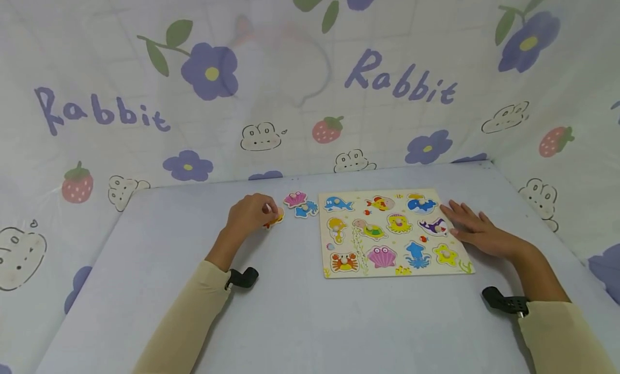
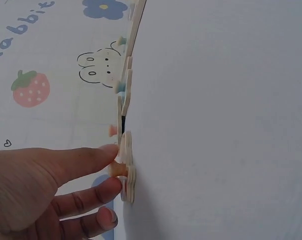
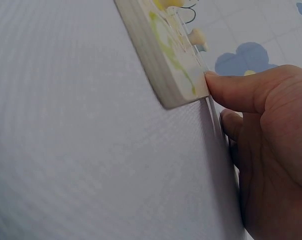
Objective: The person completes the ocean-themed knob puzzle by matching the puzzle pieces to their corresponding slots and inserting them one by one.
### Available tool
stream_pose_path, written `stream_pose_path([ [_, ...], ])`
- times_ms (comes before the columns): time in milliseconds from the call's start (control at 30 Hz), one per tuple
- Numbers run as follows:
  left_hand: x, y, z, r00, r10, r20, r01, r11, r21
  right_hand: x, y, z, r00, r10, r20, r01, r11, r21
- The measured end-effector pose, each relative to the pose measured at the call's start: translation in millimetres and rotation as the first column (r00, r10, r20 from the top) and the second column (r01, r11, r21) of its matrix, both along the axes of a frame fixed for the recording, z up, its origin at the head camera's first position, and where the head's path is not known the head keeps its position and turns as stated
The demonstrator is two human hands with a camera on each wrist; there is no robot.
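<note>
By its knob, my left hand [image 1: 249, 215] pinches a small yellow-orange wooden puzzle piece [image 1: 276, 219] between thumb and forefinger. The left wrist view shows the orange knob [image 2: 119, 170] between those fingertips, with the piece upon or close to the tabletop. Fingers cover much of its picture. To its right lie a pink shell piece [image 1: 295, 198] and a blue piece [image 1: 305, 209], close together. My right hand [image 1: 484, 234] rests with extended fingers at the right side of the sea-animal puzzle board [image 1: 356, 272]; its thumb touches the board's edge.
Sea-animal pictures in rows cover the board, several with knobs, including a crab [image 1: 345, 262] and a yellow star [image 1: 445, 254]. The white tabletop [image 1: 290, 320] extends in front. A printed curtain [image 1: 290, 83] hangs behind and at both sides.
</note>
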State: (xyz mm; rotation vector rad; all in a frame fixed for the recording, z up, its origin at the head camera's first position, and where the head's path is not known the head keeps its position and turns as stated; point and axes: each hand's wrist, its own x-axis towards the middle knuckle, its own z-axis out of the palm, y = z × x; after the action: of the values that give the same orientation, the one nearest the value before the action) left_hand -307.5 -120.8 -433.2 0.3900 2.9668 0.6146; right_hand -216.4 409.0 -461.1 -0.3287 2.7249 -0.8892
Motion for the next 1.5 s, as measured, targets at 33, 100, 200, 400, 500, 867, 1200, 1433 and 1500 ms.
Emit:
stream_pose_path([
  [33,-0.2,0,0.8,1.0,-0.006,0.003,0.006,1.0,0.001,0.0,0,0.2,1.0,0.0,-0.001,0.0,1.0,0.001],
  [100,-0.5,-1,1.9,1.0,-0.009,0.0,0.009,1.0,0.005,0.0,0,0.5,1.0,0.0,-0.001,0.0,1.0,0.001],
  [200,-1.0,-2,2.3,1.0,0.012,-0.007,-0.012,1.0,0.007,0.7,0,0.8,1.0,0.001,-0.003,-0.001,1.0,-0.004],
  [400,0.3,0,1.3,0.995,0.098,0.005,-0.097,0.993,-0.071,1.0,0,1.3,1.0,0.006,-0.007,-0.006,1.0,-0.005],
  [500,2.4,2,1.3,0.992,0.124,0.001,-0.123,0.988,-0.096,0.3,-1,2.1,1.0,0.007,-0.007,-0.007,1.0,-0.004],
  [867,8.4,9,9.4,0.996,0.086,-0.03,-0.089,0.989,-0.119,-0.5,-2,2.4,1.0,0.008,-0.004,-0.008,1.0,-0.004],
  [1200,10.2,7,14.3,0.995,-0.087,0.041,0.091,0.987,-0.13,-0.2,2,-2.0,1.0,0.013,-0.01,-0.013,1.0,-0.024],
  [1433,8.6,2,12.8,0.996,-0.057,0.065,0.065,0.991,-0.114,0.3,2,-2.9,1.0,0.014,-0.009,-0.014,0.999,-0.04],
  [1500,8.3,2,13.0,0.996,-0.051,0.074,0.059,0.992,-0.11,0.3,2,-2.8,1.0,0.014,-0.011,-0.015,0.999,-0.039],
])
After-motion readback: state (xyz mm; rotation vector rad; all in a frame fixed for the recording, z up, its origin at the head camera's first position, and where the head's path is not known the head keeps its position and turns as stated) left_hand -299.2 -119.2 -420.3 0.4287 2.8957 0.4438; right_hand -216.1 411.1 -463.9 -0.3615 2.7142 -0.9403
